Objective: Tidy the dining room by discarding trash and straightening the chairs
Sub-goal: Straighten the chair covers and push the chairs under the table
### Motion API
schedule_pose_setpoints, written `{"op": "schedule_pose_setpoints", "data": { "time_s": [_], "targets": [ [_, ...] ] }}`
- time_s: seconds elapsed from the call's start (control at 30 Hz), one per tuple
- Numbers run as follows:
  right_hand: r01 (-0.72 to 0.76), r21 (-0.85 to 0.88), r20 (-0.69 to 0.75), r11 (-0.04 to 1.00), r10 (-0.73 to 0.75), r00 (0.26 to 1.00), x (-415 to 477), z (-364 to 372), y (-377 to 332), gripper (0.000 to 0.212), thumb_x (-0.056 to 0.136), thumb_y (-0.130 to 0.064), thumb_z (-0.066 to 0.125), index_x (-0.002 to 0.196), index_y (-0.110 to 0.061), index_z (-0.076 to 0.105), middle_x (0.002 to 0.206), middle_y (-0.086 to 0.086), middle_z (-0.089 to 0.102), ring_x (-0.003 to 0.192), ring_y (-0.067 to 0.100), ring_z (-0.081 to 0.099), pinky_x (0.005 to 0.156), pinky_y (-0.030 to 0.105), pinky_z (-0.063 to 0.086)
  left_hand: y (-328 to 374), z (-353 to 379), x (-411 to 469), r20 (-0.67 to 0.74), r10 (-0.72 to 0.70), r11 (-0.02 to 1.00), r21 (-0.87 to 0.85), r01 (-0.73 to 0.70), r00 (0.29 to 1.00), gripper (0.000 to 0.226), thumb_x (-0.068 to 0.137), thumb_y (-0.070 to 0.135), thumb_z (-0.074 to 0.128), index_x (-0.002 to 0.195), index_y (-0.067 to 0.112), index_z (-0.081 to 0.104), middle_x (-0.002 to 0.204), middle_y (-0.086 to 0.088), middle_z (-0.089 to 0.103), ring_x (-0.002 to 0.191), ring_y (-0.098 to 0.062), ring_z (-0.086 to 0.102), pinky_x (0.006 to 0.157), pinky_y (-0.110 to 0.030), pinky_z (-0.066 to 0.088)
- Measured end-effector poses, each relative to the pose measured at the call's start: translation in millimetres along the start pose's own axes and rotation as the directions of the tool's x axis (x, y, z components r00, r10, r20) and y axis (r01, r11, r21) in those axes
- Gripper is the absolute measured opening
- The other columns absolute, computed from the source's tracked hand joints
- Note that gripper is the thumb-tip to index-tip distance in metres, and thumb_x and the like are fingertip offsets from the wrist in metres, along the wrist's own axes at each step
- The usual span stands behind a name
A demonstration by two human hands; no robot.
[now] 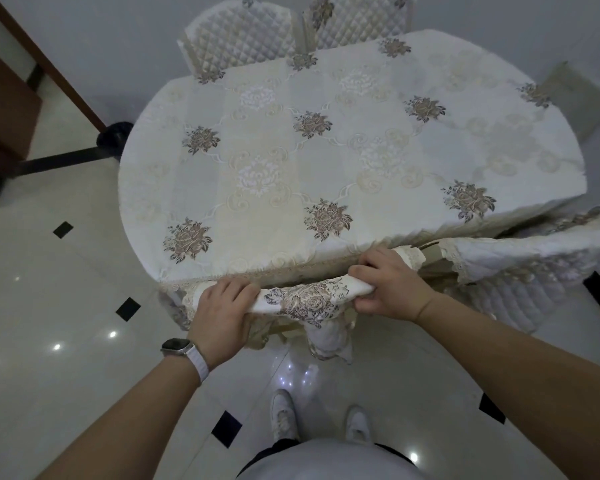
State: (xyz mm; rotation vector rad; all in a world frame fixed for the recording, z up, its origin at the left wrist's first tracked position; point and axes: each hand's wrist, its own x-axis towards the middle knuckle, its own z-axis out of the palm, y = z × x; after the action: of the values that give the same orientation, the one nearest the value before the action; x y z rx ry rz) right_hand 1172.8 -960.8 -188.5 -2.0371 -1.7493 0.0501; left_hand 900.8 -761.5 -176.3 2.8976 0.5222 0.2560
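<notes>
You get a dim, cool, bluish picture. Light falls from overhead: small white spots glare on the glossy floor (84, 271), at left and by your shoes (284, 410). The worktop (326, 150) is flat-lit, low in contrast, shadows faint. Sharpest are your left hand (222, 313) and right hand (392, 289) gripping the near chair (309, 301); the far chairs (239, 32) go soft. Wide-angle bowing curves the worktop's rim and stretches your forearms (118, 420).
</notes>
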Motion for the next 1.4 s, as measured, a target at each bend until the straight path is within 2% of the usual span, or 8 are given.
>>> {"op": "schedule_pose_setpoints", "data": {
  "time_s": [0.1, 0.33, 0.5, 0.63, 0.9, 1.1, 1.2, 1.4],
  "targets": [
    [0.009, 0.017, 0.001, 1.000, -0.009, 1.000, -4, 2, 1, 0.036, 0.064, -0.037, 0.068, 0.088, -0.010, 0.072, 0.079, 0.010, 0.055, 0.071, 0.028, 0.052, 0.068, 0.034, 0.042, 4, 2, -3, 0.006, -0.011, 1.000, 0.001, 0.011, 1.000, 0.034, 0.075, 0.021, 0.058, 0.109, 0.021, 0.051, 0.111, -0.003, 0.060, 0.097, -0.029, 0.053, 0.077, -0.041, 0.045],
    [0.013, 0.029, 0.027, 0.999, -0.014, 1.000, -13, 8, 2, 0.038, 0.066, -0.042, 0.065, 0.086, -0.010, 0.071, 0.080, 0.009, 0.054, 0.072, 0.028, 0.052, 0.068, 0.035, 0.044, 10, 11, -12, 0.017, -0.061, 0.991, -0.119, 0.063, 0.998, 0.033, 0.079, 0.023, 0.055, 0.111, 0.022, 0.050, 0.110, -0.003, 0.061, 0.098, -0.028, 0.053, 0.083, -0.044, 0.045],
    [0.017, 0.050, 0.014, 0.999, -0.017, 1.000, -16, 8, 2, 0.041, 0.069, -0.047, 0.062, 0.087, -0.011, 0.072, 0.079, 0.009, 0.055, 0.072, 0.028, 0.053, 0.070, 0.035, 0.043, 23, 15, -20, 0.014, -0.179, 0.974, -0.137, 0.179, 0.984, 0.035, 0.081, 0.028, 0.050, 0.115, 0.018, 0.054, 0.110, -0.005, 0.063, 0.099, -0.028, 0.052, 0.088, -0.049, 0.045],
    [0.004, 0.067, 0.047, 0.998, -0.007, 0.999, -18, 6, 1, 0.038, 0.067, -0.043, 0.062, 0.089, -0.013, 0.072, 0.079, 0.009, 0.055, 0.072, 0.030, 0.054, 0.069, 0.036, 0.045, 36, 10, -22, 0.022, -0.278, 0.949, -0.150, 0.278, 0.960, 0.037, 0.081, 0.028, 0.059, 0.115, 0.015, 0.060, 0.112, -0.003, 0.062, 0.103, -0.028, 0.054, 0.092, -0.046, 0.042],
    [-0.051, 0.056, 0.164, 0.997, 0.041, 0.986, -27, -7, -2, 0.047, 0.072, -0.048, 0.059, 0.107, -0.018, 0.068, 0.095, 0.004, 0.061, 0.090, 0.027, 0.058, 0.081, 0.038, 0.048, 68, -9, -25, 0.009, -0.329, 0.928, -0.180, 0.326, 0.944, 0.055, 0.084, 0.053, 0.050, 0.120, 0.012, 0.064, 0.120, -0.004, 0.064, 0.114, -0.022, 0.054, 0.099, -0.038, 0.042],
    [-0.008, 0.028, 0.130, 1.000, 0.005, 0.991, -39, -27, 1, 0.048, 0.080, -0.051, 0.057, 0.109, -0.014, 0.068, 0.105, 0.005, 0.066, 0.099, 0.026, 0.062, 0.086, 0.039, 0.050, 90, -11, -14, 0.007, -0.268, 0.941, -0.211, 0.264, 0.963, 0.053, 0.083, 0.055, 0.053, 0.118, 0.017, 0.065, 0.115, 0.003, 0.064, 0.106, -0.014, 0.056, 0.095, -0.032, 0.043],
    [-0.035, -0.008, 0.115, 0.999, 0.036, 0.993, -46, -38, 11, 0.046, 0.080, -0.049, 0.058, 0.107, -0.013, 0.068, 0.105, 0.005, 0.066, 0.098, 0.026, 0.062, 0.086, 0.041, 0.052, 101, -7, 2, 0.039, -0.166, 0.965, -0.199, 0.170, 0.985, 0.053, 0.084, 0.058, 0.055, 0.121, 0.021, 0.063, 0.113, 0.006, 0.064, 0.100, -0.012, 0.056, 0.089, -0.033, 0.046],
    [-0.256, -0.116, 0.070, 0.960, 0.265, 0.962, -72, -66, 32, 0.042, 0.073, -0.041, 0.063, 0.104, -0.013, 0.069, 0.104, 0.005, 0.067, 0.093, 0.028, 0.064, 0.080, 0.040, 0.053, 140, 14, 52, 0.048, 0.083, 0.983, -0.171, -0.074, 0.995, 0.053, 0.085, 0.058, 0.050, 0.124, 0.022, 0.060, 0.119, 0.006, 0.063, 0.105, -0.016, 0.060, 0.086, -0.039, 0.050]
  ]
}}
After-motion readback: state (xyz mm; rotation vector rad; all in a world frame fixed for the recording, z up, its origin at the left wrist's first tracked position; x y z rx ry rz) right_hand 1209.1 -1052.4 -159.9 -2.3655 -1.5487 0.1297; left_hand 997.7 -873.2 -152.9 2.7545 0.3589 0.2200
